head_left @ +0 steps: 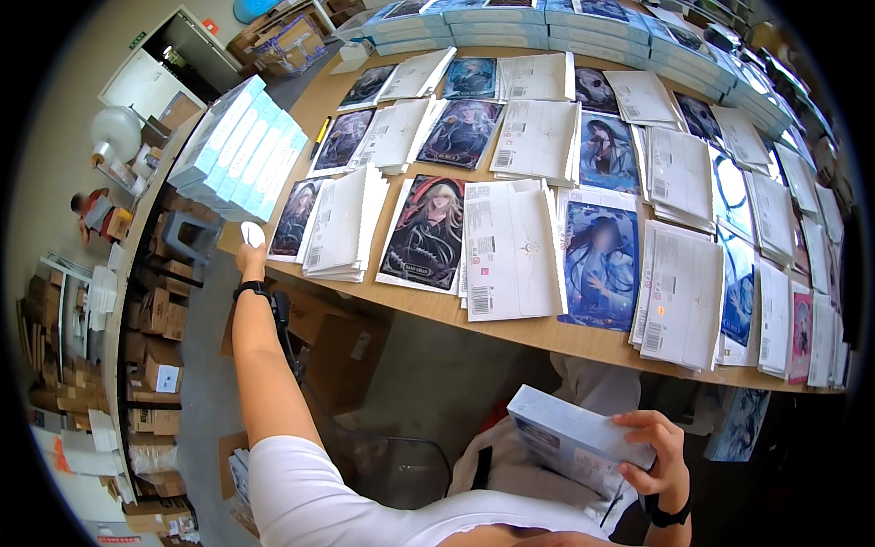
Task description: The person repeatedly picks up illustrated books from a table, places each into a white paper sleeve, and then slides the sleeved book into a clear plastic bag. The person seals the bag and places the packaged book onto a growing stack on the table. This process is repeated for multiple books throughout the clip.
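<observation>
Right hand (663, 456) clamped on pale-blue box (576, 441) — likely steadying it; left hand (251, 259) gripping white oval piece (252, 234) by tabletop (369, 289) corner.

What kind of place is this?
Probably a packing workshop: rows of flat white paper envelopes cover a light-brown wooden table, with stacked pale-blue rectangular boxes, and brown cardboard cartons are piled nearby.

Glossy box (572, 441), seemingly plastic-wrapped
</observation>
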`<state>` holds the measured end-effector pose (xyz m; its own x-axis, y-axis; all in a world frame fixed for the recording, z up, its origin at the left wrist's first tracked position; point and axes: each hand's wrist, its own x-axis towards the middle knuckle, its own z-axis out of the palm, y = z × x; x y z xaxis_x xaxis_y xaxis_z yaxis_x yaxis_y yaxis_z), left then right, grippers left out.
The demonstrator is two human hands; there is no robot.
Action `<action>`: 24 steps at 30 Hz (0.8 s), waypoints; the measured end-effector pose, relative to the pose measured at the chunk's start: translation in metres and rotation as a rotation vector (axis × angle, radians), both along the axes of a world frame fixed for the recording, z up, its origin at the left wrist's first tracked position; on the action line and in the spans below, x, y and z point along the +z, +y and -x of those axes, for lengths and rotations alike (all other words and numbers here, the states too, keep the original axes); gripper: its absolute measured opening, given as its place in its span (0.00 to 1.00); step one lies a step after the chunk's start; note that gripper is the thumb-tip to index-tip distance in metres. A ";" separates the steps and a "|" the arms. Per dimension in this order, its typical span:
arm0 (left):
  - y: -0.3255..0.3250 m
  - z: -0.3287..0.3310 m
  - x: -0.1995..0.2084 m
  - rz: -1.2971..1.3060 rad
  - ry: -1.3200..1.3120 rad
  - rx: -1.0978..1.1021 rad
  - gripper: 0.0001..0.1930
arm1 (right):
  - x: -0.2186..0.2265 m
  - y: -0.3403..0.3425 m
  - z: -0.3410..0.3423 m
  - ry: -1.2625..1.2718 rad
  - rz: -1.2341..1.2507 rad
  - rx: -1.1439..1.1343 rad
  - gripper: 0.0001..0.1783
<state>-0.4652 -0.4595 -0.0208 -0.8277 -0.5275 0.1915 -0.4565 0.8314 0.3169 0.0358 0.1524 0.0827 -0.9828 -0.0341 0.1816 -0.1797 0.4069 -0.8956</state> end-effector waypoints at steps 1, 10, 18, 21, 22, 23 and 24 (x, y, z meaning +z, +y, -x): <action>0.005 -0.003 0.001 -0.032 0.020 0.011 0.21 | 0.000 0.000 -0.002 -0.002 -0.002 -0.004 0.17; -0.022 -0.049 0.030 -0.585 0.330 -0.001 0.11 | -0.002 0.001 -0.005 0.061 0.001 0.060 0.17; 0.140 -0.234 0.081 -0.980 0.475 -0.629 0.11 | 0.014 0.016 -0.014 0.039 -0.123 0.109 0.15; 0.236 -0.305 0.088 -1.217 0.157 -0.927 0.15 | 0.021 0.024 -0.013 0.009 -0.181 0.132 0.14; 0.264 -0.322 0.091 -1.231 0.002 -1.053 0.16 | 0.021 0.028 -0.013 0.022 -0.203 0.133 0.15; 0.293 -0.335 0.094 -1.182 -0.056 -1.196 0.15 | 0.019 0.032 -0.014 0.033 -0.223 0.129 0.15; 0.319 -0.347 0.094 -1.120 -0.119 -1.329 0.14 | 0.016 0.037 -0.015 0.041 -0.232 0.131 0.15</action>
<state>-0.1183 -0.1408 0.0734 -0.7515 0.6422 0.1507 0.2358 0.0482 0.9706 0.0506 0.1891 0.0988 -0.9592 -0.2058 0.1937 -0.2785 0.5717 -0.7718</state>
